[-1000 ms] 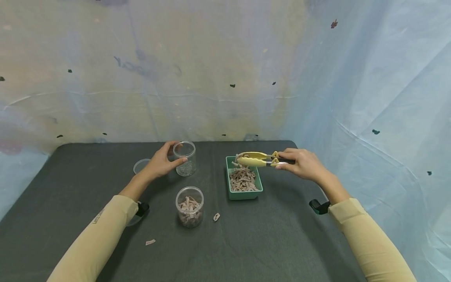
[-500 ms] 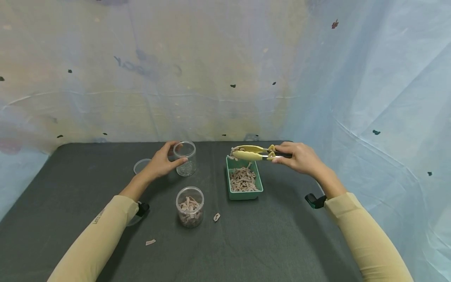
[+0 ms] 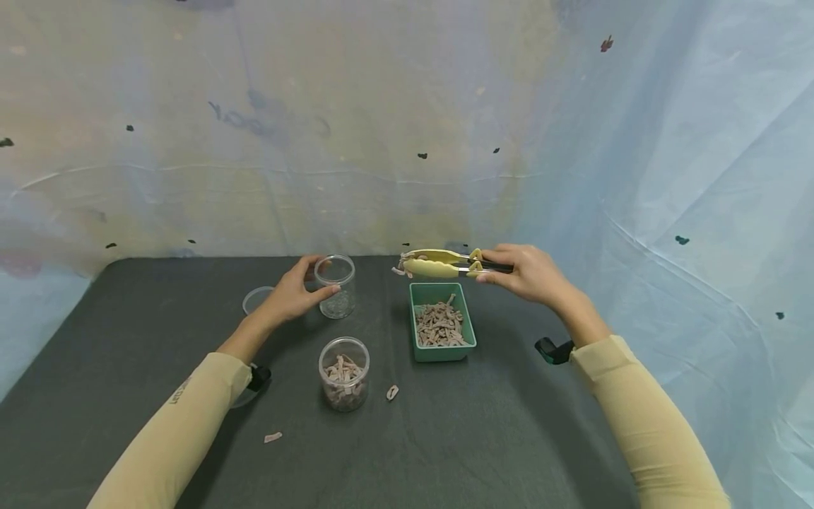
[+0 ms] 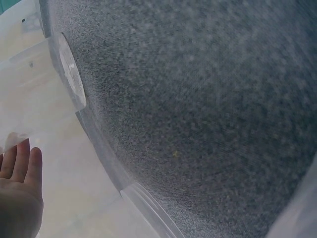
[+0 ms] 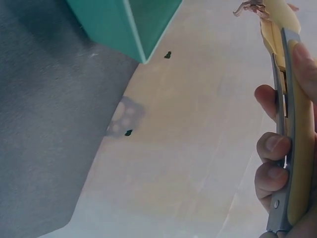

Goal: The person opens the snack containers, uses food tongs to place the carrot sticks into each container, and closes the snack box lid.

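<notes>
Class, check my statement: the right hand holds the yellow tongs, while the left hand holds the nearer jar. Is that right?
Not quite: the left hand holds the farther jar. The head view shows this, with the nearer jar untouched. The right hand does hold the yellow tongs.

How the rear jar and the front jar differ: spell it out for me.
The left hand grips the rear jar; no hand touches the front jar. The front jar holds a pile of strips; the rear jar shows no such pile. The front jar stands nearer the head camera than the rear jar. Both are clear, round and upright.
</notes>
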Demonstrator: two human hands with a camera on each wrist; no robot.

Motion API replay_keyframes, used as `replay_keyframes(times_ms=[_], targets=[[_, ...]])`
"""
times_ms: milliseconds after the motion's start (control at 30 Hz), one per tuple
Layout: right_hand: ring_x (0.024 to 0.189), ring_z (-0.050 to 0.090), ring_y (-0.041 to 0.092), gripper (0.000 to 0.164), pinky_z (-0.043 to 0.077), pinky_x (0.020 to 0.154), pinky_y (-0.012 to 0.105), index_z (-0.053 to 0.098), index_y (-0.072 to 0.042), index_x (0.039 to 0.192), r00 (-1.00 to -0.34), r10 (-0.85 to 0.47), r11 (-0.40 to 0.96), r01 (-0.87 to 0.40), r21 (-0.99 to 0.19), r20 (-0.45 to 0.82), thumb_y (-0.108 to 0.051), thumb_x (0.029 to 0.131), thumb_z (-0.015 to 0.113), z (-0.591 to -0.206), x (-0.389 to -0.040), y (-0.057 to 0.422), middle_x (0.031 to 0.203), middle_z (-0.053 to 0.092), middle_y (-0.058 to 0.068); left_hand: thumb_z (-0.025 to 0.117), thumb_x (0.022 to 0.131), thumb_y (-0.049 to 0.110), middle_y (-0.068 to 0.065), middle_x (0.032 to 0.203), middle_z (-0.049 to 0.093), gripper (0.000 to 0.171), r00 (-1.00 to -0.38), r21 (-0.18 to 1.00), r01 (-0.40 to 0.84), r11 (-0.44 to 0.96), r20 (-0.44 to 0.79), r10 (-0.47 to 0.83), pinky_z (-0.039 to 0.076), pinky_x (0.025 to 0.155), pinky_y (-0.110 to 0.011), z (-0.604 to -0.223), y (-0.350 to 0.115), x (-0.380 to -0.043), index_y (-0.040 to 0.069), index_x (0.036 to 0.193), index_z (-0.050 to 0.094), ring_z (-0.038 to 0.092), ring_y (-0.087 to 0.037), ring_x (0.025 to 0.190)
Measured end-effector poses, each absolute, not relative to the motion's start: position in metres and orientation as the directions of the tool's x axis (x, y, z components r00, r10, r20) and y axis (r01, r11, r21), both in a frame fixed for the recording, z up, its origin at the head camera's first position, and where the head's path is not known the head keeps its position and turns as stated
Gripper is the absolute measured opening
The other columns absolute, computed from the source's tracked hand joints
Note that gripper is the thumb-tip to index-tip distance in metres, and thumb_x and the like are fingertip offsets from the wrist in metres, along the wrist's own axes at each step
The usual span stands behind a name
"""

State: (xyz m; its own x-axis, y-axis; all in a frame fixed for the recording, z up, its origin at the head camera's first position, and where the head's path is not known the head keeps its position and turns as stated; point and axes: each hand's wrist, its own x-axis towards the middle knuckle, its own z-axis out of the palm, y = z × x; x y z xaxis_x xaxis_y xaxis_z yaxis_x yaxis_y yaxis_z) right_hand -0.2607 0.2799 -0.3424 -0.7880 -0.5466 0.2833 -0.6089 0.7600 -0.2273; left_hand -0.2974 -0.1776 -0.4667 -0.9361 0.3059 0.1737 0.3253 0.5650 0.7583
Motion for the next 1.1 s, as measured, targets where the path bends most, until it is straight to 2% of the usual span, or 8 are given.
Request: replay_keyframes(times_ms=[367,533,733,833,933,1100], targets=[[0.091,0.068,0.028,0.055,0.052,0.072,0.044,0.066,-0.006,0.141,-0.774,-0.567,0.735,-0.630,-0.250,0.283,-0.032,0.094,0.079,-0.332,-0.273,0.252,0.127,0.070,0.015,0.073,0.099,0.041,-0.020,0.154,0.048,0.082,-0.933,0.762,0.335,0.554,0.187,0.307,0.037,0.117,-0.057,-0.467,-0.176,-0.296,0.005,0.159,0.032,0.044,-0.042,0.142],[0.081,0.063,0.024,0.056,0.048,0.067,0.040,0.066,-0.007,0.141,-0.762,-0.582,0.722,-0.645,-0.250,0.285,-0.033,0.093,0.079,-0.330,-0.280,0.236,0.123,0.071,0.012,0.073,0.099,0.041,-0.019,0.154,0.048,0.082,-0.933,0.765,0.334,0.551,0.187,0.306,0.037,0.117,-0.056,-0.467,-0.174,-0.296,0.004,0.159,0.032,0.044,-0.042,0.142],[0.078,0.060,0.023,0.056,0.045,0.067,0.038,0.065,-0.008,0.142,-0.744,-0.604,0.702,-0.666,-0.251,0.287,-0.032,0.094,0.079,-0.331,-0.291,0.216,0.122,0.071,0.011,0.074,0.098,0.040,-0.020,0.152,0.050,0.081,-0.932,0.768,0.337,0.544,0.193,0.306,0.038,0.116,-0.056,-0.467,-0.172,-0.297,0.003,0.157,0.034,0.045,-0.040,0.141],[0.081,0.061,0.024,0.057,0.047,0.069,0.040,0.064,-0.009,0.144,-0.744,-0.609,0.701,-0.667,-0.252,0.274,-0.034,0.094,0.078,-0.333,-0.296,0.207,0.125,0.071,0.011,0.075,0.098,0.039,-0.020,0.152,0.050,0.080,-0.931,0.769,0.342,0.540,0.197,0.308,0.038,0.116,-0.056,-0.467,-0.170,-0.297,0.003,0.157,0.034,0.046,-0.040,0.141],[0.091,0.065,0.026,0.059,0.050,0.074,0.043,0.062,-0.011,0.145,-0.753,-0.610,0.707,-0.658,-0.261,0.246,-0.037,0.095,0.077,-0.335,-0.301,0.199,0.131,0.069,0.011,0.074,0.098,0.039,-0.020,0.152,0.050,0.080,-0.930,0.767,0.342,0.542,0.194,0.312,0.038,0.116,-0.057,-0.466,-0.168,-0.297,0.003,0.157,0.034,0.046,-0.040,0.141],[0.099,0.067,0.027,0.061,0.053,0.077,0.045,0.060,-0.012,0.147,-0.766,-0.613,0.718,-0.643,-0.269,0.195,-0.041,0.096,0.075,-0.340,-0.307,0.185,0.136,0.067,0.011,0.074,0.098,0.042,-0.024,0.155,0.044,0.084,-0.936,0.766,0.322,0.557,0.168,0.310,0.039,0.116,-0.057,-0.465,-0.165,-0.298,0.003,0.159,0.031,0.044,-0.043,0.141]])
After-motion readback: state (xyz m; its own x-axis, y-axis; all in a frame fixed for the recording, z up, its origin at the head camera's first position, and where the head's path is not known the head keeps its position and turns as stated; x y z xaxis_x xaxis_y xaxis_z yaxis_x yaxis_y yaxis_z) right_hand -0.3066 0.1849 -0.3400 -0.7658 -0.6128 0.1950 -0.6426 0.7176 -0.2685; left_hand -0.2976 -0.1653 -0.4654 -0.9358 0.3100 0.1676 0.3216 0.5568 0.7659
